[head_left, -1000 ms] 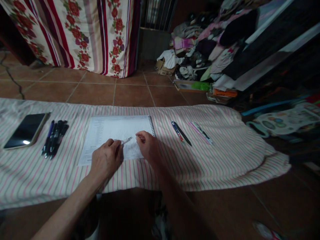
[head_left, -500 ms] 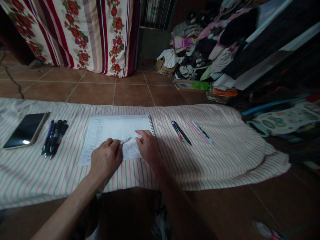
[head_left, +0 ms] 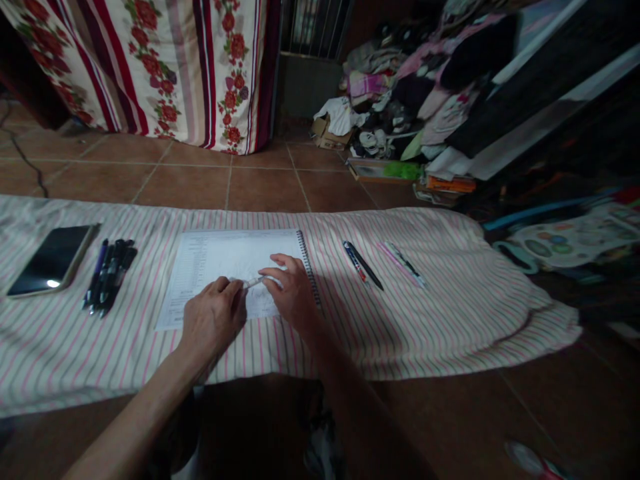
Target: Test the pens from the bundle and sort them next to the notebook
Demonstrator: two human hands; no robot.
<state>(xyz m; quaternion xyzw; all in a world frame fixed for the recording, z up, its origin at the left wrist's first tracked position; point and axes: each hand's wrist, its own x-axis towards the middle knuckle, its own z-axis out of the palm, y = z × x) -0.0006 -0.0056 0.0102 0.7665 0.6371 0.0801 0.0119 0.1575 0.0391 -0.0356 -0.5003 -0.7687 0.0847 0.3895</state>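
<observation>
Over a spiral notepad (head_left: 225,257) with a printed sheet, both my hands meet at a slim, light-coloured pen (head_left: 253,283). My left hand (head_left: 213,313) is closed round the pen's left end, its thumb and fingertips pressed together. At the other end, thumb and index finger of my right hand (head_left: 290,290) pinch the tip, while another finger of that hand is lifted away. Faint marks show on the page beneath. To the right lie a black pen with a patterned pen (head_left: 355,262), and farther off a pink pen with a pale one (head_left: 403,263).
A phone (head_left: 53,260) and a bundle of several dark pens (head_left: 109,273) lie at the left on the striped cloth (head_left: 450,293). Beyond are a tiled floor (head_left: 190,183), a floral curtain (head_left: 185,73) and a heap of clothes (head_left: 400,93).
My right hand has shifted slightly left, and its thumb and index finger now meet the pen's right end, which stuck out free before. My left hand has barely moved.
</observation>
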